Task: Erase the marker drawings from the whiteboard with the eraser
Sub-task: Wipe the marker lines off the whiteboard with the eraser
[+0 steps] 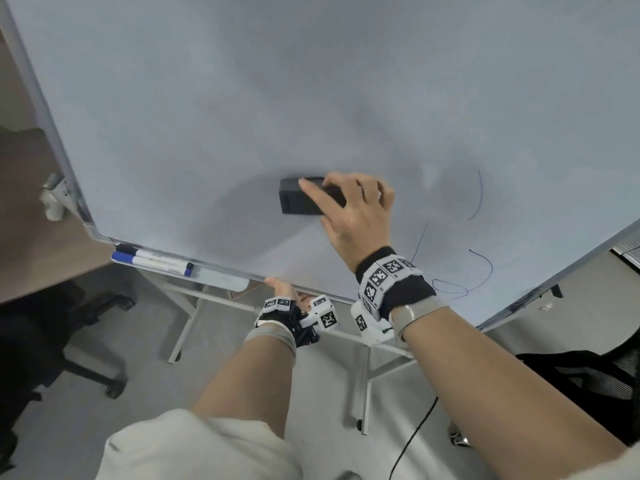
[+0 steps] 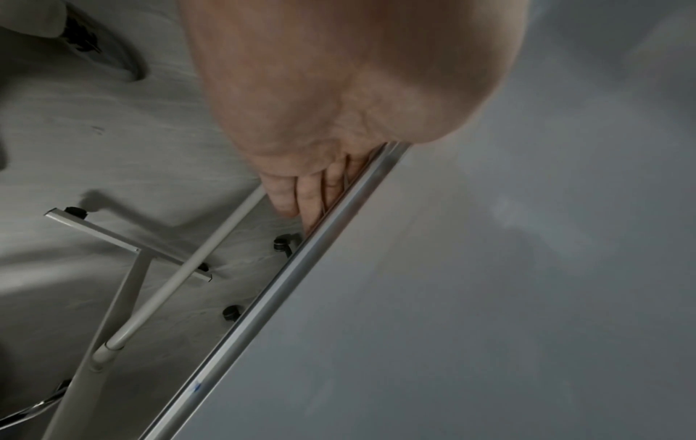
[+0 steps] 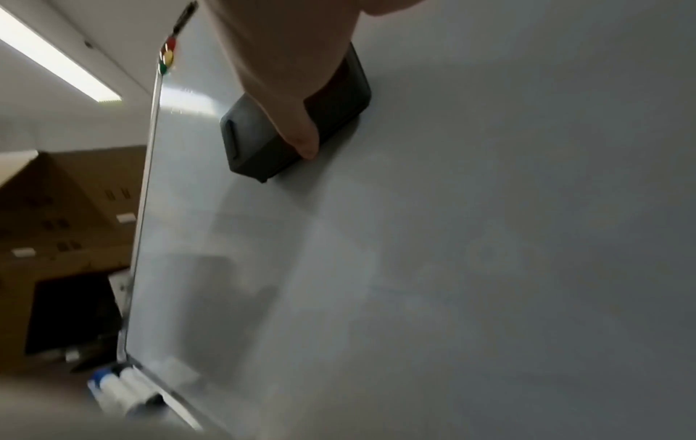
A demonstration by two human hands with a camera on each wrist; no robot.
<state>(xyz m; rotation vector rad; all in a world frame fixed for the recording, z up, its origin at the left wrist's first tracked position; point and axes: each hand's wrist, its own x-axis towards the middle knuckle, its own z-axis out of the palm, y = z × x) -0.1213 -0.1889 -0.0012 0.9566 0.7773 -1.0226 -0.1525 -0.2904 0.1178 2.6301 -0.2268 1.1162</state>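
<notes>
while i'm watching from the remote station, the left hand is gripping the whiteboard's bottom frame edge, its fingers lying pressed together behind the rail. further out, the right hand is holding the black eraser flat against the board, fingers curled over its top and thumb pinching its lower side. blue marker drawings are sitting to the right of that hand, apart from the eraser. two markers are lying in the tray at lower left.
</notes>
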